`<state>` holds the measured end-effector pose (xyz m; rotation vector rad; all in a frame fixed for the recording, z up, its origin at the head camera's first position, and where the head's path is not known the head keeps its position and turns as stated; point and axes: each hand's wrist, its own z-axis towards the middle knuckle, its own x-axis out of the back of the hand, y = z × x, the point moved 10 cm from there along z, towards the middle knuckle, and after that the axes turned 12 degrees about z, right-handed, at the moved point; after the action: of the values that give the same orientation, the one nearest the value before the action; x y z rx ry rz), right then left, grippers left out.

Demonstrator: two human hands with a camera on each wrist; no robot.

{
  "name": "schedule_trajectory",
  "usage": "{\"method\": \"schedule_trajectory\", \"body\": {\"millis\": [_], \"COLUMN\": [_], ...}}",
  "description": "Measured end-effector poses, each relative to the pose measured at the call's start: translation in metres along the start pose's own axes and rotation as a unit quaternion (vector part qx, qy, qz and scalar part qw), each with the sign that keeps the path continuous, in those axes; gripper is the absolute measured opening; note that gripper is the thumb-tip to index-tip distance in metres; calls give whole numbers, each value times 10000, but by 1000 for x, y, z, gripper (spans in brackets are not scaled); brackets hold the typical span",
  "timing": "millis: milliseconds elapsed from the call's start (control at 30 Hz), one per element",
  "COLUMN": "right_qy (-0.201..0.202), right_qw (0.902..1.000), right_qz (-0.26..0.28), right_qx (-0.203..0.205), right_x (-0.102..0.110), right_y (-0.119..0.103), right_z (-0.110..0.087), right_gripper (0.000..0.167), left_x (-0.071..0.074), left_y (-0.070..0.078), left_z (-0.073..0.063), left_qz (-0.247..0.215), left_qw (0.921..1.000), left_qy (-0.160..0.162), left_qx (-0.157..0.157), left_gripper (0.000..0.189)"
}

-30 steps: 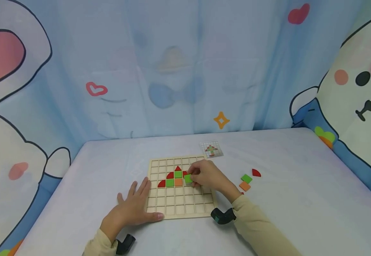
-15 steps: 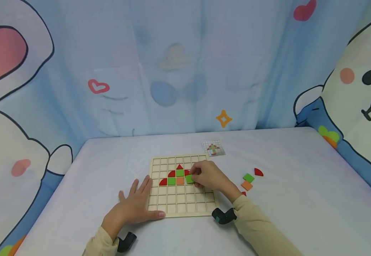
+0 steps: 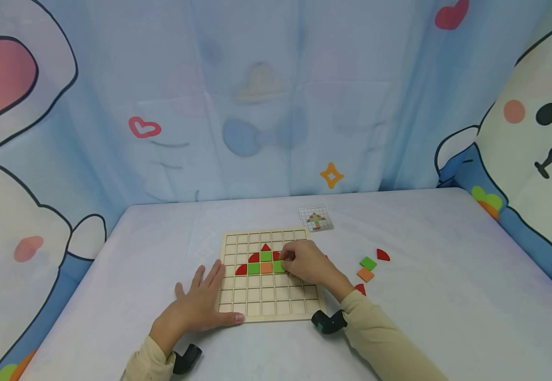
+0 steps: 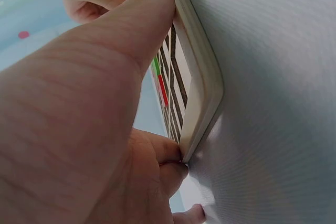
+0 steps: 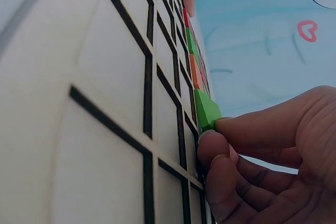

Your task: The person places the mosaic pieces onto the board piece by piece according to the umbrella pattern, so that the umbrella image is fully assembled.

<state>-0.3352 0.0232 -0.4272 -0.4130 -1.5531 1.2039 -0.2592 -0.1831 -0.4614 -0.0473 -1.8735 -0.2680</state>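
Observation:
A wooden grid board (image 3: 280, 308) lies on the table, with red, green and orange tiles set in its cells. My right hand (image 3: 306, 263) is over the board's right half. Its thumb and finger pinch the edge of a green square tile (image 5: 206, 109), which lies just right of an orange square tile (image 3: 266, 267) and looks slightly tilted in the right wrist view. My left hand (image 3: 195, 309) spreads its fingers along the board's left edge, thumb at the near left corner. A red triangle tile (image 3: 265, 247) tops the pattern. The right hand partly covers a red tile (image 3: 276, 255).
Right of the board lie a loose green tile (image 3: 368, 263), an orange tile (image 3: 365, 274) and red quarter-round tiles (image 3: 382, 255). A small pattern card (image 3: 316, 219) sits behind the board. A printed curtain (image 3: 266, 159) hangs at the table's back.
The green square tile in my right hand has come down into line beside the orange one. The right hand has shifted slightly; the left hand stays on the board's edge.

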Motion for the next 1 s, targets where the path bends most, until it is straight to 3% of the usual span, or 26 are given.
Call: {"method": "schedule_trajectory", "body": {"millis": [467, 1000], "right_qy": [244, 98], "right_qw": [9987, 9994], "right_qz": [-436, -258], "right_qx": [100, 231], "right_x": [-1, 2], "right_y": [-2, -4], "right_z": [2, -2], "right_gripper": [11, 7], "left_x": [1, 0], "left_y": [1, 2], "left_z": [-1, 0], "left_qz": [43, 76], "left_qw": [10000, 10000], "left_qy": [-5, -50], "left_qx": [-2, -20], "left_gripper": [128, 127]}}
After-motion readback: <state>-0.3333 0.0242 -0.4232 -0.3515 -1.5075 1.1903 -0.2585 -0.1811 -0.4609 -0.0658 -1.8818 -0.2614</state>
